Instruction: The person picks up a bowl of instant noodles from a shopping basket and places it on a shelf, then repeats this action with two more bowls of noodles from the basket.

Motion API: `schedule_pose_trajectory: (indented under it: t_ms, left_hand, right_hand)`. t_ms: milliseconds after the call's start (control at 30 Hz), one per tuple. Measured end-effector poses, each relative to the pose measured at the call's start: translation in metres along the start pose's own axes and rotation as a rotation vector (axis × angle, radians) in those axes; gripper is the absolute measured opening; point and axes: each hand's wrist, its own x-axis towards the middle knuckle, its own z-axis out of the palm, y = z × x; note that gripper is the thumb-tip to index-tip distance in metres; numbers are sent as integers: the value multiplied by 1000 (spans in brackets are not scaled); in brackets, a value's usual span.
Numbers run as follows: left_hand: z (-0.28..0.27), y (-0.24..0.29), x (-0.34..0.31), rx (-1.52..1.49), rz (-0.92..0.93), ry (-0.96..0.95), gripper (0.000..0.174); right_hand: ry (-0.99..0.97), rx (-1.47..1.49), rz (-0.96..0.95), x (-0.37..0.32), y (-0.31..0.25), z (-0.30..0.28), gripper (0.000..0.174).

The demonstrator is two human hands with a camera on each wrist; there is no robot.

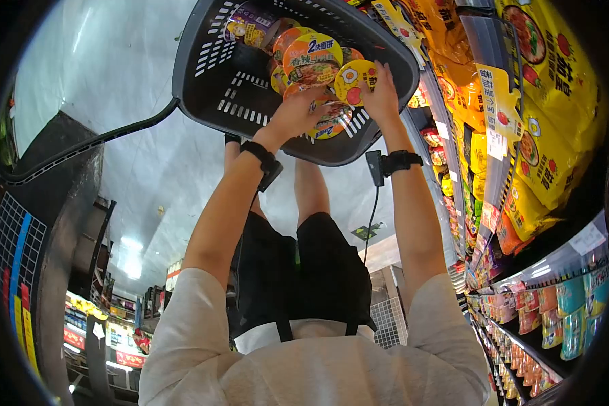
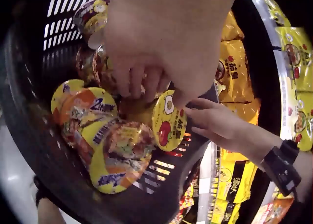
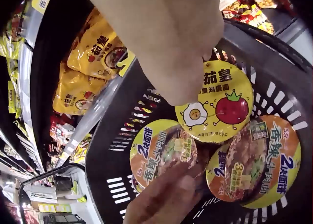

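Several instant noodle bowls with orange-and-yellow lids [image 1: 311, 57] lie in a dark grey shopping basket [image 1: 210, 111]. Among them is a noodle cup [image 3: 215, 104] whose yellow lid shows an egg and a tomato. My right hand [image 1: 384, 98] holds this cup at the lid's edge. From the other side my left hand [image 1: 294, 118] reaches in, its fingers [image 2: 142, 82] curled against the cup's side. In the right wrist view, the left hand [image 3: 168, 197] overlaps a noodle bowl [image 3: 151, 150] below the cup. A purple cup [image 1: 247, 27] lies at the basket's far left.
Shelves of yellow and orange noodle packs [image 1: 555, 115] line the right side, with price tags [image 1: 497, 101] along the edges. Lower right are hanging small packs [image 1: 572, 331]. The basket's long handle [image 1: 98, 139] sticks out left over the grey floor [image 1: 135, 203].
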Motion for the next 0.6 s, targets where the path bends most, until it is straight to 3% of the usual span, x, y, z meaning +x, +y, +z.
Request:
schedule_pose_trajectory:
  t_ms: [100, 233, 300, 433, 500, 600]
  left_hand:
    - [19, -5, 15, -175, -108, 99, 51]
    - [45, -16, 32, -201, -72, 173, 52]
    - [32, 8, 30, -427, -226, -8, 53]
    - [43, -10, 36, -425, -215, -51, 53]
    - [42, -1, 34, -747, -331, -71, 62]
    - [40, -2, 33, -551, -179, -50, 60]
  right_hand:
    - [-95, 42, 33, 13, 4, -4, 72]
    - [-115, 86, 131, 19, 10, 1, 66]
    - [-94, 89, 171, 19, 12, -1, 63]
    - [-80, 109, 298, 16, 15, -1, 54]
    - [-72, 106, 310, 16, 20, 0, 50]
    - [-56, 83, 302, 20, 23, -1, 45]
